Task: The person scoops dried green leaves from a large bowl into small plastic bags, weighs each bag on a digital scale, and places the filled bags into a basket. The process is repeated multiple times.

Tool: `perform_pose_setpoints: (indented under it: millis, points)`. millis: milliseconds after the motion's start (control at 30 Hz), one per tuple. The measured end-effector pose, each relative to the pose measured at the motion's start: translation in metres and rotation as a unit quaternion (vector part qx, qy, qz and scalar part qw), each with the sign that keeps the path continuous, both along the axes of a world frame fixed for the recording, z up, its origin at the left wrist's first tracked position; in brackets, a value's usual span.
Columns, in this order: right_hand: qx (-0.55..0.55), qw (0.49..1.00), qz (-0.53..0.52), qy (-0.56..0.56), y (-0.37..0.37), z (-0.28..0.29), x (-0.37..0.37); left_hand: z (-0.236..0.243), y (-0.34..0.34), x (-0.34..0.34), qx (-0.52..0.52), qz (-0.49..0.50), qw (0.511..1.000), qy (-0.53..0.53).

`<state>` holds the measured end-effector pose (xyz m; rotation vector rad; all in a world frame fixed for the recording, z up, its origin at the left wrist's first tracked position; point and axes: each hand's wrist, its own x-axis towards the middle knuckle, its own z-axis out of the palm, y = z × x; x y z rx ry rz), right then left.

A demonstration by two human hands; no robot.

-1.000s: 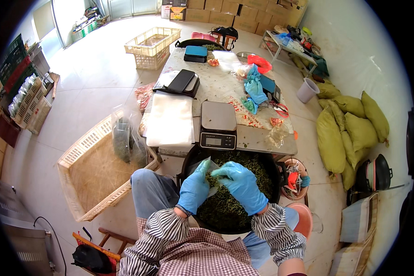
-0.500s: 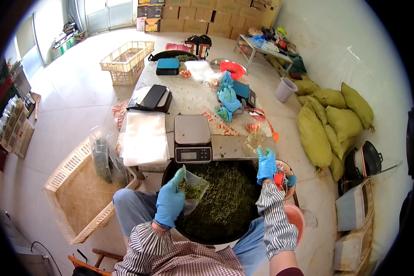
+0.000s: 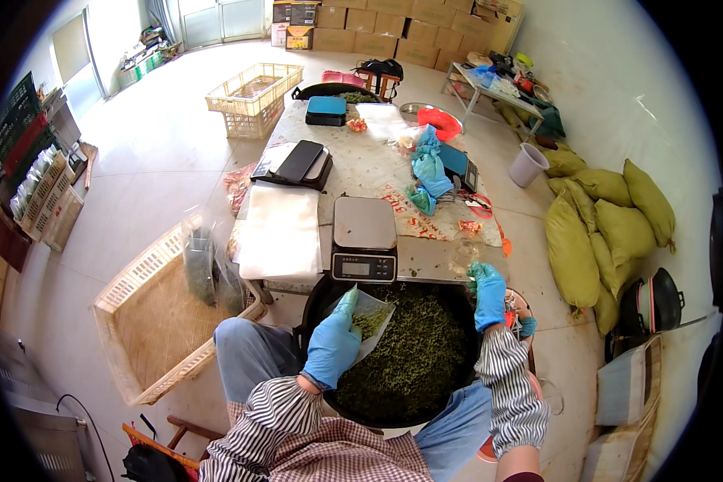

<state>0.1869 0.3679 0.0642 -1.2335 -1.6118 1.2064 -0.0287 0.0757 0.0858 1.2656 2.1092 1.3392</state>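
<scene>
My left hand [image 3: 334, 342], in a blue glove, is closed on a clear plastic bag [image 3: 371, 324] with some green dried leafy bits inside. The bag tilts above a wide black pan [image 3: 307, 315] filled with loose dark-green dried plant material [image 3: 418, 345]. My right hand [image 3: 488, 299], gloved in blue with green-stained fingertips, is over the pan's right rim with its fingers curled together. What they may hold is too small to tell. Close beyond those fingertips, a clear round bowl [image 3: 464, 254] rests on the table edge. A digital scale [image 3: 365, 241] stands behind the pan.
A stack of clear flat bags [image 3: 279, 233] lies left of the scale. More scales [image 3: 296, 167] and a crumpled blue glove [image 3: 430, 173] are on the table [image 3: 361, 173]. At left, a cream crate [image 3: 140, 281] holds filled bags [image 3: 201, 265]. Green sacks [image 3: 574, 249] lie at right.
The view has swung left, so the scene sits further right. My left hand has tilted the bag further over to the right. My right hand's fingers have curled in near the clear bowl.
</scene>
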Motion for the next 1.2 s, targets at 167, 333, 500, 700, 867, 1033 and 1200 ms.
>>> perform_pose_setpoints:
  millis: [167, 333, 500, 700, 867, 1033, 1200]
  points:
    - [0.000, 0.991, 0.135, -0.025, -0.075, 0.081, -0.012, 0.016, 0.002, 0.010, -0.044, -0.008, 0.998, -0.041]
    - [0.110, 0.967, 0.214, -0.090, -0.118, 0.105, -0.022, 0.020, -0.001, 0.013, -0.033, -0.006, 0.998, -0.051]
    - [0.365, 0.874, 0.260, -0.190, -0.141, 0.119, -0.036, -0.002, -0.004, 0.009, 0.018, -0.001, 1.000, -0.019]
    - [0.447, 0.823, 0.268, -0.226, -0.149, 0.125, -0.041, 0.010, -0.006, 0.012, 0.021, -0.005, 0.996, -0.084]
    - [0.247, 0.919, 0.269, -0.151, -0.129, 0.116, -0.030, -0.003, -0.006, 0.012, 0.058, 0.003, 0.997, -0.056]
    - [-0.099, 0.970, 0.220, 0.021, -0.108, 0.114, -0.017, 0.007, -0.004, 0.010, 0.046, 0.019, 0.993, -0.107]
    - [-0.079, 0.987, 0.120, 0.073, -0.049, 0.059, -0.012, 0.037, 0.007, -0.008, 0.047, -0.019, 0.980, -0.194]
